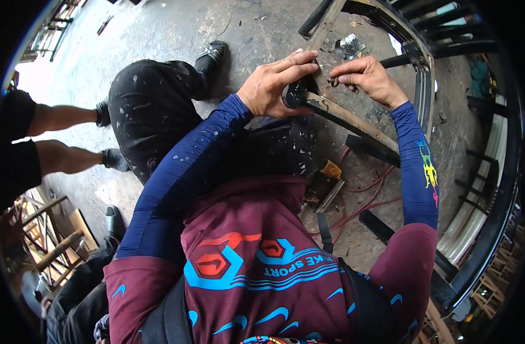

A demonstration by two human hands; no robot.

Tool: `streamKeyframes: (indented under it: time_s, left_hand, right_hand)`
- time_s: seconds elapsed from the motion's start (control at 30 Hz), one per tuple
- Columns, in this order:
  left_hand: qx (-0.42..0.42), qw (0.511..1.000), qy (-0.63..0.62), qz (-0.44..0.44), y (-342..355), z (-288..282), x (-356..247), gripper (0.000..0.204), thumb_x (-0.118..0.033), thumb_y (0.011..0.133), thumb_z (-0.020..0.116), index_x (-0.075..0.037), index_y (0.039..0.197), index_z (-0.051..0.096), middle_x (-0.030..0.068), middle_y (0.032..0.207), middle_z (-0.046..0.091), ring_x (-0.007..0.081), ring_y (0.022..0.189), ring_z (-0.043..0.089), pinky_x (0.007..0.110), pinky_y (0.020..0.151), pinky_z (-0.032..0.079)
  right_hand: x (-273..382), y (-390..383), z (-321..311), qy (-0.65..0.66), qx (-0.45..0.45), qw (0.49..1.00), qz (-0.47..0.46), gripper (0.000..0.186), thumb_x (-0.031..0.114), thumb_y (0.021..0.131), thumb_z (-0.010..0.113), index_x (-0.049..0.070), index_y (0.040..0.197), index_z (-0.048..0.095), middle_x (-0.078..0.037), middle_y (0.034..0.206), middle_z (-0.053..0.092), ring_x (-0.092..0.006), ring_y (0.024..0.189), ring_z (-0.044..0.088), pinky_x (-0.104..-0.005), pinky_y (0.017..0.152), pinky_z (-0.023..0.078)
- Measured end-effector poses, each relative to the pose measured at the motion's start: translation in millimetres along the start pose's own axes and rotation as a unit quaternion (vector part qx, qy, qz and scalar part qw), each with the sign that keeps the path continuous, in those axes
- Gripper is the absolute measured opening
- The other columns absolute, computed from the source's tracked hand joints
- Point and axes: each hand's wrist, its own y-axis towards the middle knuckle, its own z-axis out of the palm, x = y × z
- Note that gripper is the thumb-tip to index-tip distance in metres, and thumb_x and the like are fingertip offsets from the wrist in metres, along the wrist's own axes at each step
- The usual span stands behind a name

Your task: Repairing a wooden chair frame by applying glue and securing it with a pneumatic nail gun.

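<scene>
My left hand point(274, 86) is closed around the dark corner post point(297, 94) of a frame, its fingers lying over the top and far side. From that corner a worn wooden rail point(354, 127) with dark edges runs right toward my right forearm. My right hand point(370, 81) is just right of the corner, thumb and fingers pinched together. A tiny dark piece point(333, 81) shows at its fingertips, too small to name. Beyond the hands, another wooden bar point(327, 24) of the frame slants up to the far edge.
A yellow-and-black tool point(330, 171) and a red hose point(382, 179) lie on the floor below the rail. Crumpled silvery scrap point(350, 46) sits beyond my hands. Dark metal frames point(446, 49) stand right. One person's bare legs point(67, 155) are at left; another person point(79, 304) is lower left.
</scene>
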Motion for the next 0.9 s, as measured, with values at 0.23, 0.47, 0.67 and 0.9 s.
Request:
streamKeyframes:
  time_s: [0.23,0.47,0.67,0.9]
  left_hand:
    - [-0.016,1.000,-0.008,0.004,0,2,5,0.081,-0.027,0.064,0.091,-0.007,0.134,0.054,0.0142,0.148,0.048,0.0372,0.133,0.050,0.044,0.107,0.048]
    - [-0.009,1.000,-0.003,0.006,1,6,6,0.081,-0.027,0.065,0.091,-0.005,0.134,0.054,0.0163,0.148,0.047,0.0354,0.133,0.051,0.042,0.106,0.048]
    - [0.017,1.000,-0.003,-0.010,-2,9,-11,0.084,-0.023,0.065,0.091,-0.002,0.136,0.052,0.0184,0.150,0.044,0.0347,0.133,0.051,0.040,0.106,0.048]
    - [-0.009,0.961,-0.063,-0.268,-34,23,-33,0.049,-0.011,0.079,0.083,0.004,0.120,0.062,0.0141,0.093,0.074,0.0174,0.084,0.071,0.031,0.079,0.055]
  right_hand:
    - [15,7,8,0.090,0.034,0.995,0.033,0.029,0.009,0.088,0.072,-0.002,0.115,0.066,-0.003,0.085,0.068,-0.0080,0.065,0.060,-0.0228,0.056,0.050]
    - [-3,-8,19,0.181,0.002,0.983,0.001,0.027,0.009,0.096,0.063,-0.007,0.118,0.061,-0.009,0.085,0.067,-0.0156,0.068,0.068,-0.0286,0.063,0.059]
    - [-16,-11,25,0.188,-0.038,0.981,-0.034,0.030,0.009,0.097,0.061,-0.008,0.121,0.059,-0.012,0.085,0.069,-0.0162,0.068,0.069,-0.0268,0.060,0.058]
    - [-27,-6,25,0.164,-0.029,0.984,-0.067,0.024,0.009,0.095,0.065,-0.005,0.115,0.065,-0.009,0.084,0.070,-0.0158,0.068,0.070,-0.0292,0.059,0.059]
